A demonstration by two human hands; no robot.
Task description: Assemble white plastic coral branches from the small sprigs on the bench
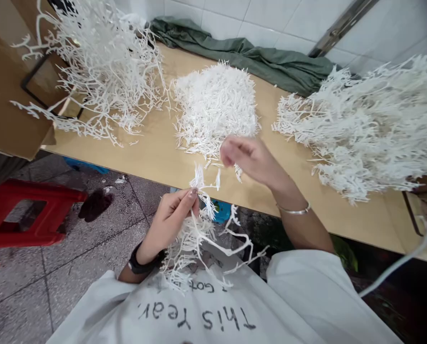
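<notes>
My left hand (pixel 177 215) pinches a white, coral-like artificial branch (pixel 199 234) between thumb and fingers. The branch's forked stems and fine tips hang over my lap and shirt, with some tips sticking up past my fingers. Raised over the table's front edge, my right hand (pixel 244 157) has its fingers curled in and is somewhat blurred. Whatever those fingers may hold is hidden. Just behind it lies a dense pile of small white sprigs (pixel 217 102), with a few loose sprigs along its front.
White branches stand in a large tangle (pixel 106 62) at the left and a thick heap (pixel 371 124) at the right of the wooden table (pixel 142 153). Green cloth (pixel 242 52) lies along the tiled wall. A cardboard box (pixel 13 86) and red stool (pixel 30 210) are at the left.
</notes>
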